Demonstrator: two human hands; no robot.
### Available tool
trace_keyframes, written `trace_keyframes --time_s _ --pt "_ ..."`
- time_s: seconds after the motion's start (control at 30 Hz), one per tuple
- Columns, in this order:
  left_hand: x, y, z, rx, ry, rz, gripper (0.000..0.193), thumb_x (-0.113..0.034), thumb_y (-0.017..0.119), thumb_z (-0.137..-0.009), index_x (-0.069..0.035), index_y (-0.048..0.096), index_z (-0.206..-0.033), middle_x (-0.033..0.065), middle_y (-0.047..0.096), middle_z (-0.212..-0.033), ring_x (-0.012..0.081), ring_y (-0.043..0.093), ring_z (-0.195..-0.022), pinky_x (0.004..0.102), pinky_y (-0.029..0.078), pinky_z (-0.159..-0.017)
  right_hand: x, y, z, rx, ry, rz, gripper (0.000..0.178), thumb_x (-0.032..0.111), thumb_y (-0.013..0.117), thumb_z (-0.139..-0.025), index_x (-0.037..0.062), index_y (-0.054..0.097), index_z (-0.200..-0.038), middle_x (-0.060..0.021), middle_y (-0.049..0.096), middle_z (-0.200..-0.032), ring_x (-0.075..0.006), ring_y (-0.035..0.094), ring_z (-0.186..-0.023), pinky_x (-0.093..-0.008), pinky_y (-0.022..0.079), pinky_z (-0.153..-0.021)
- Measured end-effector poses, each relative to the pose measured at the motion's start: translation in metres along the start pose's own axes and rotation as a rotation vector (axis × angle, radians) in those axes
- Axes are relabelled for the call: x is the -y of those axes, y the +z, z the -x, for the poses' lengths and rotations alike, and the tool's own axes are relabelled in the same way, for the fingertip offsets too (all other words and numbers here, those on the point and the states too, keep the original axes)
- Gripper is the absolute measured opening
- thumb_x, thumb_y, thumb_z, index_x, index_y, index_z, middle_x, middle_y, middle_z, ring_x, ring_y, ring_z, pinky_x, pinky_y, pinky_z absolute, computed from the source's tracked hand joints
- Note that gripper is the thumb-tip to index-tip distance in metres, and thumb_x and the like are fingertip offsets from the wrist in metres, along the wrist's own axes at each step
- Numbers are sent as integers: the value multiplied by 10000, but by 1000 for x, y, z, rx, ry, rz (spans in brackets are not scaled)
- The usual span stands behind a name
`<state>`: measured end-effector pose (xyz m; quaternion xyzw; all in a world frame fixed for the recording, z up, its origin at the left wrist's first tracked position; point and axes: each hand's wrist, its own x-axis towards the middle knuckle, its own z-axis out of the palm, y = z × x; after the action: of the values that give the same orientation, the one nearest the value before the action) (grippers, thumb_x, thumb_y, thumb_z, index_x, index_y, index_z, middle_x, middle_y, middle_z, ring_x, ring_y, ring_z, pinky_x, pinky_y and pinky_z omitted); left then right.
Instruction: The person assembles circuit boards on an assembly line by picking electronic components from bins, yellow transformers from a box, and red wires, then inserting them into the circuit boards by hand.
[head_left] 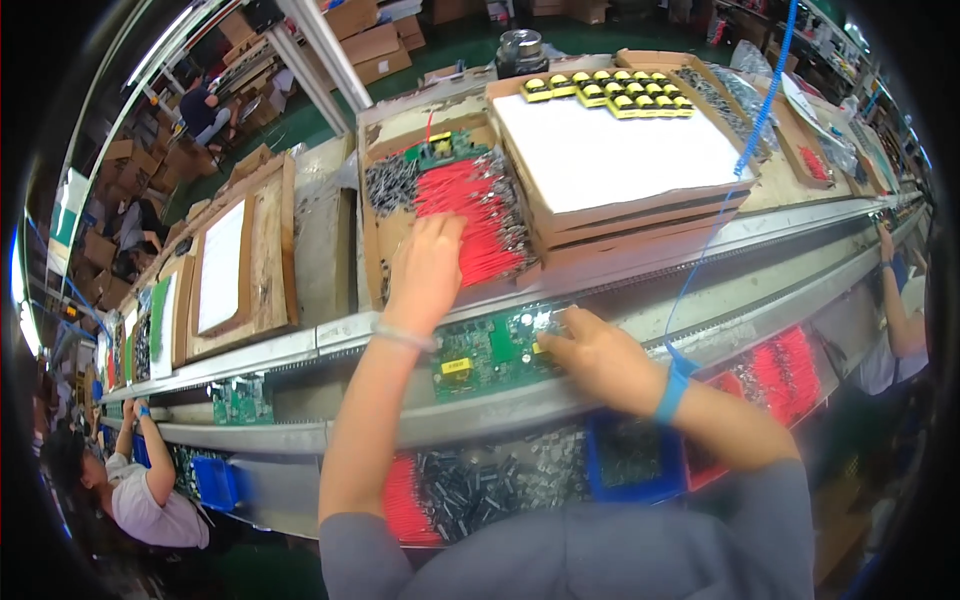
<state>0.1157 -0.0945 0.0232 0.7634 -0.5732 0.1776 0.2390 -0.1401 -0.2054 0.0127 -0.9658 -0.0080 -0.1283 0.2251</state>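
Observation:
My left hand [428, 262] reaches into a cardboard tray [376, 240], its fingers bent down onto a pile of red wire leads [488, 258]. Its fingertips are partly hidden, so I cannot tell whether a lead is between them. Over the right end of a green circuit board [492, 343], my right hand [607, 358] has its thumb and fingers drawn together. What they hold, if anything, is too blurred to make out. The board lies on the conveyor rail and carries a yellow block-shaped component [457, 368] near its left end.
Stacked cardboard trays [640, 218] bear yellow-black components [640, 98]. A blue cord [752, 140] hangs beside my right arm. Below the rail are loose dark components [490, 485] and a blue bin [635, 455]. Co-workers sit left [150, 500] and right [905, 330].

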Motion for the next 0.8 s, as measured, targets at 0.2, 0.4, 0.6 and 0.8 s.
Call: trace_keyframes --time_s 0.2,0.4,0.6,0.8 --pt "16 20 -17 115 50 -264 117 12 628 -761 -27 669 -864 176 666 -893 354 662 -905 468 546 -809 -13 -60 46 -248 165 27 424 48 694 -869 5 601 -1280 -260 550 -1293 -429 642 -1079 -452 561 -905" --pt "20 23 -16 199 1 -143 190 76 572 -804 29 619 -982 231 586 -1027 412 604 -996 500 511 -860 -62 -138 151 -268 649 191 179 74 689 -884 -6 623 -1030 -197 657 -1007 -394 680 -892 -450 562 -762" --pt "8 13 -22 107 -97 -8 176 26 533 -931 24 566 -1104 234 541 -1115 429 581 -1028 507 485 -897 -77 -122 229 103 728 521 142 53 608 -862 13 638 -996 -159 671 -883 -376 678 -874 -464 553 -773" --pt "-6 -17 -3 195 -659 950 251 -117 563 -1046 -45 638 -1275 -3 629 -1055 112 562 -973 258 447 -868 -85 -96 237 48 541 561 133 85 647 -795 53 627 -923 -139 638 -846 -336 647 -835 -448 518 -737"
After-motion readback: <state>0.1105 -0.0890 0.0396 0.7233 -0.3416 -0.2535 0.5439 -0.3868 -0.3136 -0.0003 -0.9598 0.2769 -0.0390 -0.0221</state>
